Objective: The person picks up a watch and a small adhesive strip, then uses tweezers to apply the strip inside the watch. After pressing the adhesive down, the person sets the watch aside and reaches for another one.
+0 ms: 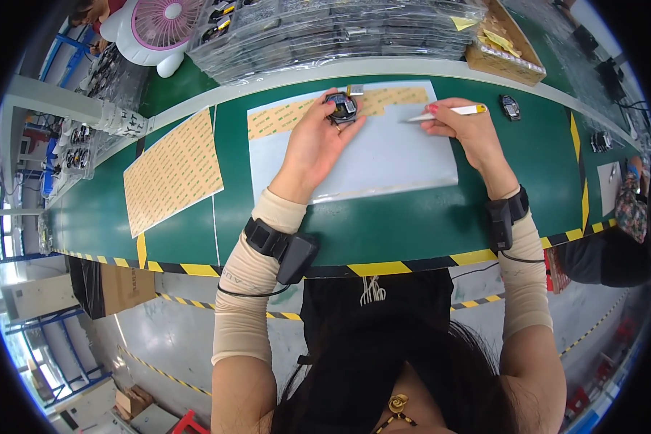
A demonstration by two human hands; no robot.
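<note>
My left hand (316, 148) holds a round black watch body (341, 107) above a sheet, its open inside showing. At its upper edge sits a small silver battery (355, 90) with a yellow end. Closed in a pinch, my right hand (470, 132) grips slim white tweezers (448, 112) with a yellow end. Their tip points left, apart from the watch body. Under both hands lies a pale backing sheet (383, 159). A strip of tan adhesive stickers (275, 121) with green print runs along its far part.
Another sticker sheet (173, 173) lies at left on the green table (325, 246). A second watch body (510, 107) sits at right. Behind stand stacked clear trays (340, 47), a cardboard box (510, 54) and a pink-and-white fan (159, 29). A person's sleeve (631, 206) shows far right.
</note>
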